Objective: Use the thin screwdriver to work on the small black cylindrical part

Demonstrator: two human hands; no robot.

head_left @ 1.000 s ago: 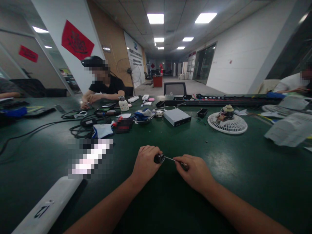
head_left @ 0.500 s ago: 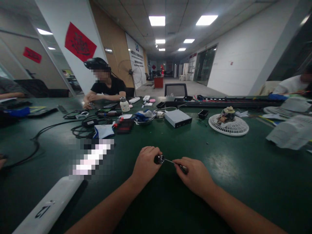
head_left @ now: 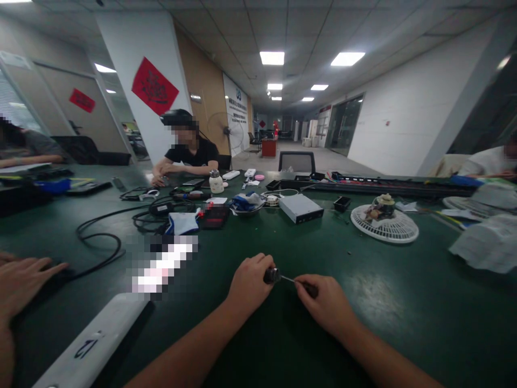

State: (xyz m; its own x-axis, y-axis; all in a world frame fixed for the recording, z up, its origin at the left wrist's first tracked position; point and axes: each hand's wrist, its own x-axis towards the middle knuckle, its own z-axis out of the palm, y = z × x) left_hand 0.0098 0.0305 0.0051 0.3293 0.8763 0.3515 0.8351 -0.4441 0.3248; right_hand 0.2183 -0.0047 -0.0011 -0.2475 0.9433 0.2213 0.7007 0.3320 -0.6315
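Note:
Near the middle of the green table, my left hand (head_left: 251,285) is closed around a small dark cylindrical part (head_left: 272,275) with a shiny round end that faces right. My right hand (head_left: 325,300) grips a screwdriver (head_left: 287,278), its handle mostly hidden by the fingers. The thin metal shaft points left, and its tip meets or lies very close to the end of the dark part. Whether the tip sits inside it cannot be made out.
A long white device (head_left: 95,342) lies at the left, with black cables (head_left: 115,240) behind it. Another person's hand (head_left: 24,280) rests at the left edge. Further back are a grey drive box (head_left: 301,207) and a white fan grille (head_left: 383,229).
The whole view has shifted, so things appear lower and further right. Another person's hand has come further into view at the left. Both my hands keep their grips.

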